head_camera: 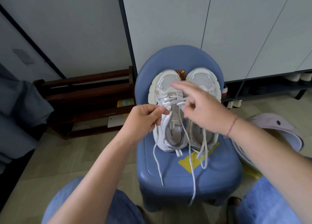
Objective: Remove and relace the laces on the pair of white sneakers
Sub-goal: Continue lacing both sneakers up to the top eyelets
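Pale cabinet doors (168,21) fill the background of our head view, with a dark wooden shoe rack (87,95) low at the left. On the tiled floor before us stands a small blue plastic chair (185,176). Its seat bears a strip of yellow tape (185,163).

Both white sneakers sit side by side on that seat, toes towards the backrest and heels towards us. The left sneaker (166,82) is partly laced across its upper eyelets. The right sneaker (200,78) lies just beside it, touching or nearly so.

Our left hand (141,120) is at the near left edge of the left sneaker, beside the eyelets. Thumb and forefinger pinch the lace (156,156), and its free end hangs from the hand down over the seat.

Our right hand (206,110) hovers above the gap between the two sneakers, covering much of the right one's tongue. It is blurred. The forefinger reaches forward over the toe mesh and the lower fingers curl, but we cannot tell whether they hold a strand. More lace ends trail from beneath it over the seat's front edge.

A red string bracelet (232,126) circles the right wrist. Blue jeans (70,201) show at the bottom.
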`<state>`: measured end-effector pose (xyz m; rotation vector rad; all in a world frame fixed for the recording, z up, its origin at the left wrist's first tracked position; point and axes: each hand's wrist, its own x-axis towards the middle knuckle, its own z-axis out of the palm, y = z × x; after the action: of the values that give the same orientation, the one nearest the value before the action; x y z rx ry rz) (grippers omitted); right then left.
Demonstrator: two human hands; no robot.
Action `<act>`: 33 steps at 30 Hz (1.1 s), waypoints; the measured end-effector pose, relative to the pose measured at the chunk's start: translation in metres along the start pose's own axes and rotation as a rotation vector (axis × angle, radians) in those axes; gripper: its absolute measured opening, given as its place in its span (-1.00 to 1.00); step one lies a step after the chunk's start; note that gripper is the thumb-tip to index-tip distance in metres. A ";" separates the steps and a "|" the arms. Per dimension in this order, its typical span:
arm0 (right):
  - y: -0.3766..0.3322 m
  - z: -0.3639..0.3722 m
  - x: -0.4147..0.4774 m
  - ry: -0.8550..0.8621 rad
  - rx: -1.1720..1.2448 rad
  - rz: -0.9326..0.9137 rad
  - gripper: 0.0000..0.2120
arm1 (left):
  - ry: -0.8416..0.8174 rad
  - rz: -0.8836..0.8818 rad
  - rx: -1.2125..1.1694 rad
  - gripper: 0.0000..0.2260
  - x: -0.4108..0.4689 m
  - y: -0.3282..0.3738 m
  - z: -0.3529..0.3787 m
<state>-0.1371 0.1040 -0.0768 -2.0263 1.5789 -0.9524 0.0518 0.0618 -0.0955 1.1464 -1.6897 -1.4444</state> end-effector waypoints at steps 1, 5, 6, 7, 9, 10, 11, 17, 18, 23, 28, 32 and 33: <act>-0.006 0.007 -0.003 -0.075 -0.019 -0.029 -0.48 | -0.012 0.002 -0.003 -0.78 0.000 0.000 0.001; -0.001 0.015 0.002 0.088 -0.045 -0.065 -0.92 | -0.046 0.006 -0.011 -0.80 0.001 0.002 0.003; 0.006 0.009 0.007 0.181 -0.019 -0.029 -0.95 | -0.039 0.006 -0.011 -0.80 0.001 0.002 0.002; 0.014 0.000 0.011 0.280 0.014 0.032 -0.94 | -0.027 0.006 -0.013 -0.79 0.001 0.002 0.000; 0.035 -0.019 0.016 0.472 0.062 0.204 -0.92 | 0.002 0.005 -0.021 -0.79 0.002 0.002 -0.003; 0.047 -0.027 0.018 0.542 0.083 0.307 -0.90 | 0.012 0.004 -0.026 -0.78 0.003 0.002 -0.004; 0.058 -0.033 0.018 0.580 0.107 0.408 -0.87 | 0.016 0.002 -0.026 -0.78 0.004 0.001 -0.005; 0.025 -0.014 0.007 0.341 -0.005 0.160 -0.54 | -0.011 -0.005 0.010 -0.79 0.005 -0.001 0.003; 0.012 -0.005 0.003 0.207 0.031 0.085 -0.53 | -0.016 -0.001 0.011 -0.79 0.006 0.000 0.004; 0.010 0.017 0.004 0.079 -0.030 -0.018 -0.90 | -0.028 0.007 0.002 -0.81 0.007 0.001 0.005; 0.029 -0.007 0.013 0.397 -0.018 0.161 -0.89 | -0.039 -0.007 0.010 -0.80 0.010 -0.002 0.000; 0.043 -0.012 0.018 0.545 0.004 0.274 -0.89 | -0.115 -0.036 0.049 -0.82 0.012 -0.004 -0.001; 0.044 -0.012 0.019 0.546 0.010 0.288 -0.90 | -0.127 -0.043 0.043 -0.83 0.012 -0.004 -0.001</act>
<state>-0.1731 0.0742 -0.0934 -1.5399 2.0589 -1.4674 0.0487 0.0501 -0.1004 1.1412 -1.7999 -1.5431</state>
